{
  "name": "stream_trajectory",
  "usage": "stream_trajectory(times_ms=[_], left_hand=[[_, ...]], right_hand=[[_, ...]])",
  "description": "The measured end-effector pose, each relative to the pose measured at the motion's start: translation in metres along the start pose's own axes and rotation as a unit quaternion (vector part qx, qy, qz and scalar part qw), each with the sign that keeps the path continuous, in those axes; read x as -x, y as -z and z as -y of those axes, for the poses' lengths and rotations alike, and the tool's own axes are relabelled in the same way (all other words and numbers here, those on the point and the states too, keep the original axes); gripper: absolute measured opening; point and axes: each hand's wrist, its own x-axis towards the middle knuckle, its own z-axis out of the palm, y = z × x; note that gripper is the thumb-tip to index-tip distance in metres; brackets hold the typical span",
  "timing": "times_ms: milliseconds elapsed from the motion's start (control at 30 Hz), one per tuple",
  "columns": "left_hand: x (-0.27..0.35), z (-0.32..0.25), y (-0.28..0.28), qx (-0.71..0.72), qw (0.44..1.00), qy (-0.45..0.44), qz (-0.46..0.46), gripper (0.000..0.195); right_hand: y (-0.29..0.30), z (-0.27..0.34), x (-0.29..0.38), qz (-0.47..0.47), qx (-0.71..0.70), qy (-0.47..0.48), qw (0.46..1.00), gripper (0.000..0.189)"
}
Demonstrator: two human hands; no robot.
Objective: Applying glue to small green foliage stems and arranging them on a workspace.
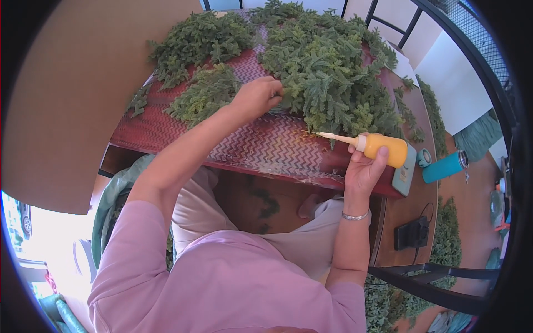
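My right hand (367,166) is closed around a yellow squeeze bottle (387,150), tilted so that its long pale nozzle points left over the table edge. My left hand (259,96) is at the left side of a large heap of green artificial fir sprigs (329,75), its thumb and fingers pinched together. Whether a sprig is between those fingers cannot be told. A smaller pile of sprigs (206,93) lies to the left of this hand. Beneath is a red table cover with a zigzag pattern (266,143), with yellow bits scattered near the nozzle tip.
A phone-like flat pale object (404,170) lies at the cover's right corner. Beyond it stand a teal bottle (443,167) and a roll of tape (424,158). A black device with a cable (411,234) is nearer me. More sprigs (204,37) lie at the back left.
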Motion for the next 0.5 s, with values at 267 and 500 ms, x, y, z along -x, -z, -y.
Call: stream_trajectory(times_ms=[267,500], left_hand=[[0.063,-0.033,0.012,0.580,0.749,0.310,-0.083,0.016],[0.118,-0.077,0.003,0.721,0.560,0.386,-0.134,0.021]], right_hand=[[-0.009,0.012,0.001,-0.024,-0.058,-0.015,0.998,0.037],[-0.006,0.004,0.003,-0.015,-0.050,-0.019,0.998,0.040]])
